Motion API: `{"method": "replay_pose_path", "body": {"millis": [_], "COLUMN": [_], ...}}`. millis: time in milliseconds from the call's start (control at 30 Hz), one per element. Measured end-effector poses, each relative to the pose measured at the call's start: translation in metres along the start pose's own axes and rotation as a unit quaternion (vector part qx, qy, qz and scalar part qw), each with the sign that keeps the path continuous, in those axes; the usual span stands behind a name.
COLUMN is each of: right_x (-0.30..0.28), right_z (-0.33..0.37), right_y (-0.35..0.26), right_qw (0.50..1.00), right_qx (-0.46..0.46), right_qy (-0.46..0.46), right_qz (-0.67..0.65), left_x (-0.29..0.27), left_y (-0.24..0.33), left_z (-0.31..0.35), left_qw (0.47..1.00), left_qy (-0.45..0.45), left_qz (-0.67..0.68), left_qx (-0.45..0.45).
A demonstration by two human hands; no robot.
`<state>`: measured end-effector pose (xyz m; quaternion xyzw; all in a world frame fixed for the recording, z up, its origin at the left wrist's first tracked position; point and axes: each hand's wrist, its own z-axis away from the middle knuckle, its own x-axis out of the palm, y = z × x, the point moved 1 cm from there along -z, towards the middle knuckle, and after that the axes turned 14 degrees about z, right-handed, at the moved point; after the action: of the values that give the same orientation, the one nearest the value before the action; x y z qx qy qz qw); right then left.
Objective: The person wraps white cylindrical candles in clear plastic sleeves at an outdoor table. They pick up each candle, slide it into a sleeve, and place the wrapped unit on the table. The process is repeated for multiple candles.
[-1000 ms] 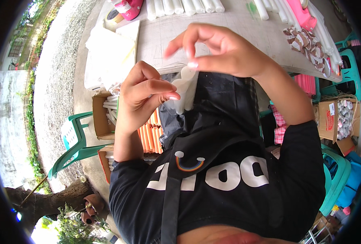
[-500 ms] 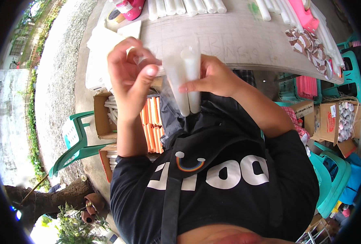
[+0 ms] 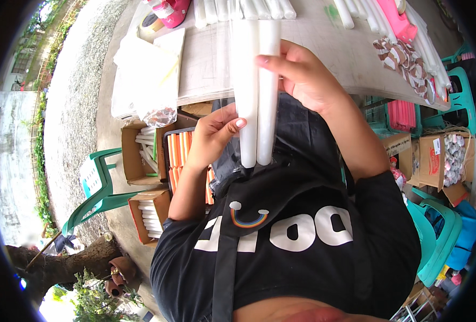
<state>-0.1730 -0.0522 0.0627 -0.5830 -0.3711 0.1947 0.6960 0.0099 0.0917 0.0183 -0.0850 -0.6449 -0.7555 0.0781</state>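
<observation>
White rods [image 3: 247,96], paired side by side at the worktop's [image 3: 203,75] near edge, are pinched by the left hand [image 3: 215,134] below the right hand's [image 3: 304,78] pinch.

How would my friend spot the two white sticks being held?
Start at the grey table, then go to its near edge. There, the left hand and right hand hold two white sticks side by side. Unlike the row of sticks lying on the table, these are held.

Head-worn fisheye view (edges bowed), looking steeply down, near the hands [image 3: 309,79], table [image 3: 203,64] beyond.
</observation>
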Motion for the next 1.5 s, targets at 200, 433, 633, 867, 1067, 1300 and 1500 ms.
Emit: {"method": "replay_pose_path", "body": {"millis": [200, 433, 633, 867, 1067, 1300, 1500], "right_x": [-0.012, -0.012, -0.016, -0.076, -0.100, -0.100, -0.099], "right_z": [0.007, 0.007, 0.009, 0.001, 0.031, 0.050, 0.092], "right_y": [0.003, 0.003, -0.005, -0.032, -0.004, -0.005, 0.068], "right_qw": [0.998, 0.999, 0.998, 0.991, 0.967, 0.942, 0.945], "right_qx": [-0.020, -0.013, -0.053, -0.099, 0.018, 0.160, 0.234], "right_qy": [-0.056, -0.024, -0.034, -0.024, -0.104, -0.141, -0.090], "right_qz": [0.010, 0.043, 0.022, 0.087, 0.233, 0.258, 0.210], "left_x": [-0.006, -0.008, -0.001, -0.038, -0.049, -0.054, -0.062], "left_y": [-0.008, -0.013, -0.002, 0.017, 0.026, 0.010, -0.043], "left_z": [0.000, -0.004, -0.002, -0.005, -0.016, -0.041, -0.047], "left_qw": [0.991, 0.980, 0.984, 0.998, 0.975, 0.961, 0.920], "left_qy": [-0.023, -0.037, -0.001, -0.057, -0.148, -0.182, -0.241], "left_qz": [0.130, 0.198, 0.174, 0.003, -0.147, -0.148, -0.182], "left_qx": [0.011, 0.011, 0.029, -0.023, -0.078, -0.147, -0.251]}}
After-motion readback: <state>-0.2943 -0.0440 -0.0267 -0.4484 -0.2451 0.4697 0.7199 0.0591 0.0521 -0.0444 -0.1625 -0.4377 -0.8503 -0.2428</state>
